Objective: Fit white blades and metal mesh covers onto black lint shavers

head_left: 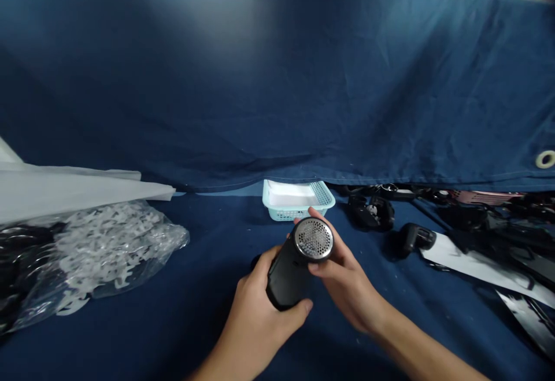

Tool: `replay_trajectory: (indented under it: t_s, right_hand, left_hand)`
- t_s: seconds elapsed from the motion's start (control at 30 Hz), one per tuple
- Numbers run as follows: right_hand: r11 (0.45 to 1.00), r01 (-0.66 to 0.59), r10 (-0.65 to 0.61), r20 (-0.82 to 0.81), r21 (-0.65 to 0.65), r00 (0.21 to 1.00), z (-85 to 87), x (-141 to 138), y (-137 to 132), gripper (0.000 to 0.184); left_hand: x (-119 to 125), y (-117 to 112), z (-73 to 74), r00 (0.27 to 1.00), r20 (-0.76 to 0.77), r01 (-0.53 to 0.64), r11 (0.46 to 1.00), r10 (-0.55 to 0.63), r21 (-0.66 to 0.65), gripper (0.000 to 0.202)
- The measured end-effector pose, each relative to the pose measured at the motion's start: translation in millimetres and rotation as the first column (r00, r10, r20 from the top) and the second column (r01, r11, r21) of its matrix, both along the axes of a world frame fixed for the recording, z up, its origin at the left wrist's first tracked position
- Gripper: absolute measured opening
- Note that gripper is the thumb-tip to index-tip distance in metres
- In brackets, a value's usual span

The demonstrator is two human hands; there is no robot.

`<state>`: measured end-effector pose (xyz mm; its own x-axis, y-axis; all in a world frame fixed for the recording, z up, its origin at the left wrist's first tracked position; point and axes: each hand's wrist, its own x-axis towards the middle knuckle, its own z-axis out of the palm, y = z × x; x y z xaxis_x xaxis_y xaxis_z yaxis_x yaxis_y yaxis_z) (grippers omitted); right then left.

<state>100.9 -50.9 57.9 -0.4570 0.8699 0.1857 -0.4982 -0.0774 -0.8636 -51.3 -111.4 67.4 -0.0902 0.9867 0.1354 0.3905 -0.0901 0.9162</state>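
Observation:
A black fabric shaver point(288, 280) with a round, perforated silver head is held up in front of me, its head tilted towards the camera. Around its lower body my left hand point(260, 306) is wrapped, thumb across the near side. My right hand point(340, 271) grips the head end, with the thumb at the rim and the fingers behind it. The far side of the shaver is hidden from view. Just beyond my hands sits a light blue plastic basket point(284, 214) with white paper or card inside.
On the left lies a clear plastic bag point(117, 248) of white and black plastic pieces, with white sheeting point(78, 190) behind it. Several black parts point(373, 210) and a white strip point(481, 265) lie at right. A blue cloth curtain point(269, 80) hangs across the back.

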Motion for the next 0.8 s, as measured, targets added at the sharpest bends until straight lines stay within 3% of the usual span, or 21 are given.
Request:
replay_trajectory:
  t_s: [0.13, 0.23, 0.33, 0.5, 0.8]
  right_hand:
    - [0.977, 0.054, -0.088, 0.162, 0.205, 0.983, 1.2, 3.9, 3.5, 0.071]
    - [0.956, 0.102, -0.169, 0.23, 0.275, 0.958, -3.2, 3.4, 5.6, 0.066]
    - [0.949, 0.118, -0.194, 0.246, 0.291, 0.95, -8.3, 2.6, 6.9, 0.062]
    - [0.954, 0.069, -0.134, 0.206, 0.292, 0.969, -12.8, 6.1, 11.4, 0.063]
    - [0.958, 0.112, -0.141, 0.091, 0.265, 0.986, -25.9, 7.6, 20.7, 0.058]
  left_hand:
    - [1.4, 0.2, -1.4, 0.999, 0.043, -0.006, 0.995, 0.01, -0.099, 0.06]
    - [2.9, -0.2, -2.6, 0.995, 0.101, 0.023, 0.985, -0.006, -0.172, 0.061]
    - [4.1, -1.0, -4.1, 0.99, 0.142, 0.025, 0.977, 0.005, -0.213, 0.061]
    - [4.4, -1.5, -3.4, 0.991, 0.133, 0.013, 0.968, 0.021, -0.249, 0.06]
    - [10.1, -3.8, 2.3, 0.988, 0.154, 0.094, 0.91, -0.034, -0.403, 0.059]
